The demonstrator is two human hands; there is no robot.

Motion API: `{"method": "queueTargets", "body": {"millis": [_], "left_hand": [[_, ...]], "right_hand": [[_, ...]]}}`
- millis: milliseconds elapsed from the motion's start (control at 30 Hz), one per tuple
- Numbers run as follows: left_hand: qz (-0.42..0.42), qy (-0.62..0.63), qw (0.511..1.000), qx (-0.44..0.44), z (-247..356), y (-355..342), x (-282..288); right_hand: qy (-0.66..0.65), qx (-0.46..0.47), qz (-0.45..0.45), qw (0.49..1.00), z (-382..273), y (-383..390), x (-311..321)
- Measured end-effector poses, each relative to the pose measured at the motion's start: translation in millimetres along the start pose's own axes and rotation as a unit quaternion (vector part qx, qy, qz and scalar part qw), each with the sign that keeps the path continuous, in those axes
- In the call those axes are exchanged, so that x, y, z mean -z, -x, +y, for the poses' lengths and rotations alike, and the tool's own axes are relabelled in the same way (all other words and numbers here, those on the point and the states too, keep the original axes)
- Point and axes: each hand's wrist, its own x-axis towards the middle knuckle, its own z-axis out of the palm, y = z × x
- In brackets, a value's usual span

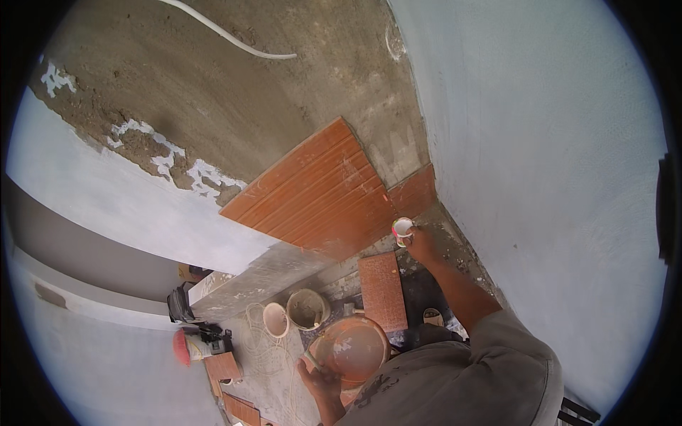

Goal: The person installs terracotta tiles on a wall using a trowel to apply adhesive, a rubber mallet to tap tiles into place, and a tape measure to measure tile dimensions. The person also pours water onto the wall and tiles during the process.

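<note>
My right hand (420, 245) is raised on an outstretched arm and closed around a small white cup (403, 227) with pink-red on its outside. The cup is close to the lower right corner of reddish-brown grooved tiles (312, 202) on the wall, below a smaller tile piece (414, 190) in the corner. My left hand (321, 383) is low, beside a wide reddish basin (382, 337) with cloudy liquid in it. Its fingers are curled around a narrow pale object (311, 360) whose kind I cannot make out.
A loose speckled red tile (383, 292) is beyond the basin. A mortar-stained bucket (308, 309) and a pale bucket (276, 320) stand left of it, near a loose hose (254, 334). Tile pieces (241, 408) lie farther left. A white pipe (227, 34) hangs over the bare wall.
</note>
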Motion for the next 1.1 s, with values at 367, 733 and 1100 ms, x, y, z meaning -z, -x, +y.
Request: {"method": "queueTargets", "body": {"millis": [367, 733, 1100], "left_hand": [[-0.002, -0.002, 1.0, 0.019, -6.8, -13.5, 12.6], [-0.058, 0.0, 0.998, 0.029, -12.8, -8.4, 3.4], [-0.072, -0.015, 0.996, 0.04, -20.0, -33.2, 21.2]], "right_hand": [[0.109, -0.04, 0.138, 0.984, 33.1, -62.0, 56.9], [0.103, 0.062, 0.002, 0.993, -68.9, -120.7, 55.0], [0.239, 0.013, -0.288, 0.927, 116.7, 153.8, 22.7]]}}
